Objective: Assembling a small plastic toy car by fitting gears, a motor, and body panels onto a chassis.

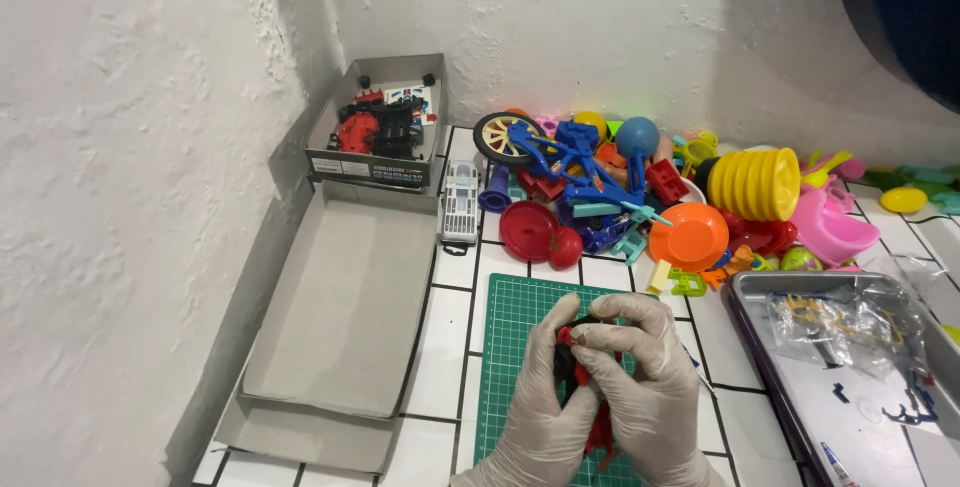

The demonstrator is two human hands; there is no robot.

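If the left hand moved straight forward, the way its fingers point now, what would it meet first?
The left hand points up and slightly right. Past the small red-and-black toy it holds, bare green cutting mat follows, then probably the red plastic disc; depth is unclear.

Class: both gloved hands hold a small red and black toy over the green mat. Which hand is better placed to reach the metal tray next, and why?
Probably the right hand. The tray lies on its side of the mat, and the left hand would have to cross over. Both hands now grip the toy.
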